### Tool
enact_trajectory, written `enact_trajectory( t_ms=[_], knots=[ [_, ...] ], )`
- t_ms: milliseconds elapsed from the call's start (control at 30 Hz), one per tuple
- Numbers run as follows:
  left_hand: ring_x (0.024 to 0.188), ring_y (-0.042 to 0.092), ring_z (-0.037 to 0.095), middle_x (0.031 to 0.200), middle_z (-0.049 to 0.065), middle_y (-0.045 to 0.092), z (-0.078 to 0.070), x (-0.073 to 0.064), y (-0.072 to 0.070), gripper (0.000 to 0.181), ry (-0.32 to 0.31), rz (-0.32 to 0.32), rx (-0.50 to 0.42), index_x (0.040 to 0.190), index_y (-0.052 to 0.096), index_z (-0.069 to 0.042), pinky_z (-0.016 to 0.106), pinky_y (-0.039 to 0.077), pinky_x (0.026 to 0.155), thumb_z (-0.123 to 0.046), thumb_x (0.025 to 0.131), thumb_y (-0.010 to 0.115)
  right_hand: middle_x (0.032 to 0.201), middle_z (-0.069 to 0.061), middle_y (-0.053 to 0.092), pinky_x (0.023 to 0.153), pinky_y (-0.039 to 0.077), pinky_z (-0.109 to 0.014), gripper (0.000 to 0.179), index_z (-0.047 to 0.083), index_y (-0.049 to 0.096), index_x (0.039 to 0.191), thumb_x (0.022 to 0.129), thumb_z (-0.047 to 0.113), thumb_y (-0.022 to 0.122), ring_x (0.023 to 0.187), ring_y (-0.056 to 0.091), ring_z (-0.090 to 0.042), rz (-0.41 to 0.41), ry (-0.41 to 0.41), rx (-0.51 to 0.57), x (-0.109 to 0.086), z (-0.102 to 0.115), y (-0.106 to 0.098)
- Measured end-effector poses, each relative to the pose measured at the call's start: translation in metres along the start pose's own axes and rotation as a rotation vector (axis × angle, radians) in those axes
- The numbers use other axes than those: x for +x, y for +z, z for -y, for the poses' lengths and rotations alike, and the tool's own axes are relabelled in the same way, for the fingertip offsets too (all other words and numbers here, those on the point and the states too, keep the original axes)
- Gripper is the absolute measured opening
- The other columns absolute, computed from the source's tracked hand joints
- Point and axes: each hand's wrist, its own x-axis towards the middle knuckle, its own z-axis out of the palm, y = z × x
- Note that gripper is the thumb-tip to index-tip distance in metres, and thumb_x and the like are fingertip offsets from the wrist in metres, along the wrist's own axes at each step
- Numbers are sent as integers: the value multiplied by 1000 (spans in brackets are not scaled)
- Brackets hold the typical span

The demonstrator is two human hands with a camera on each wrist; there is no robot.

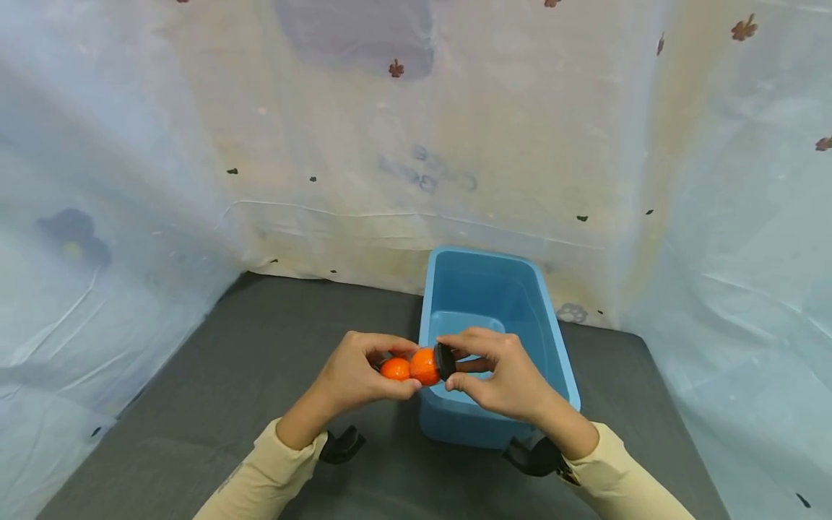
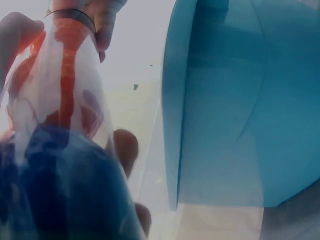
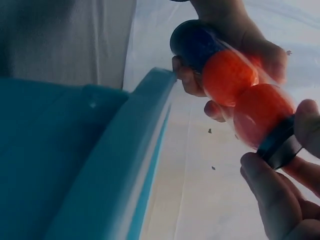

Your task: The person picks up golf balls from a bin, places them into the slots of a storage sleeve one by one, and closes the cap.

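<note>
A clear tube (image 3: pixel 235 87) holds two orange balls (image 3: pixel 230 77) and something dark blue (image 3: pixel 192 42) at one end. My left hand (image 1: pixel 364 368) grips the tube round its body, at the blue end. At the other end sits a black cap (image 1: pixel 445 361), pinched between the thumb and fingers of my right hand (image 1: pixel 503 375). Seen from the left wrist, the tube's blue part (image 2: pixel 65 185) is close to the camera, with orange beyond it. Whether the cap is fully seated cannot be made out.
Beneath and behind my hands stands a light blue plastic bin (image 1: pixel 425 318) on a dark grey surface (image 1: pixel 286 339). Its inner floor shows in the head view. Pale patterned sheeting (image 1: pixel 403 130) hangs at the back and on both sides.
</note>
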Motion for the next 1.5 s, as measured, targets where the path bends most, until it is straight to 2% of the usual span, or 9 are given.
enact_trajectory(
  t_ms=[167, 400, 733, 867, 933, 1067, 1233, 1367, 1500],
  knots=[
    [58, 60, 9, 93, 5, 72, 0, 0, 5, 32, 23, 17, -11, 104, 73, -14, 29, 56, 58, -15, 73, 80, 106, -15, 67, 74, 58, -27, 48, -6, 62, 122, 76, -1, 78, 91, 70, -23, 7, -73, -29, -3, -3, -4],
    [63, 65, 7, 94, 6, 74, -1, 2, 7, 33, 87, -1, 7, 105, 74, -11, 29, 57, 59, -13, 72, 81, 102, -16, 67, 75, 58, -30, 51, -9, 62, 121, 74, 0, 79, 94, 68, -23, 34, -78, 27, -1, -2, -12],
    [65, 63, 6, 92, 5, 75, -10, 5, 1, 36, 25, 7, 111, 104, 76, -11, 26, 56, 61, -17, 69, 84, 103, -19, 67, 74, 58, -29, 50, -12, 61, 121, 74, -3, 77, 92, 70, -28, 6, -64, 80, -4, -9, -4],
    [64, 62, 6, 91, 3, 74, -8, 5, 2, 36, 36, -10, 119, 103, 76, -13, 26, 56, 60, -18, 69, 84, 104, -18, 66, 76, 57, -30, 50, -10, 60, 122, 76, -2, 77, 95, 69, -25, 12, -70, 71, -3, -9, -4],
    [65, 62, 5, 91, 2, 74, -6, 5, 3, 35, 71, -14, 129, 103, 75, -14, 25, 56, 61, -18, 69, 83, 104, -17, 66, 77, 57, -30, 50, -9, 61, 123, 76, 0, 77, 96, 68, -24, 22, -71, 58, -3, -9, -6],
    [69, 61, 3, 95, -2, 72, -2, 2, 6, 42, 183, -4, 212, 107, 72, -16, 21, 54, 63, -26, 68, 85, 105, -15, 66, 76, 58, -30, 51, -5, 63, 121, 74, 3, 80, 96, 68, -23, 47, -88, -15, -6, -6, -11],
    [72, 58, 0, 96, -7, 70, -2, -2, 6, 48, 276, -46, 373, 108, 69, -20, 15, 50, 64, -35, 65, 86, 111, -4, 68, 78, 56, -27, 52, 9, 65, 122, 74, 15, 84, 94, 64, -14, 51, -79, -217, -8, -1, -15],
    [75, 61, 4, 98, -4, 71, 0, -3, 3, 47, 269, -85, 360, 108, 69, -18, 18, 52, 66, -29, 66, 87, 121, 2, 66, 82, 54, -31, 57, 15, 61, 127, 75, 22, 83, 104, 61, -12, 49, -14, -310, -9, 1, -18],
    [78, 63, 7, 103, -2, 70, 8, -5, -3, 48, 199, -154, 322, 111, 67, -16, 25, 55, 71, -22, 68, 87, 122, 3, 65, 86, 54, -38, 54, 18, 61, 127, 77, 21, 81, 111, 60, -13, 32, 32, -347, -12, 0, -24]
  ],
)
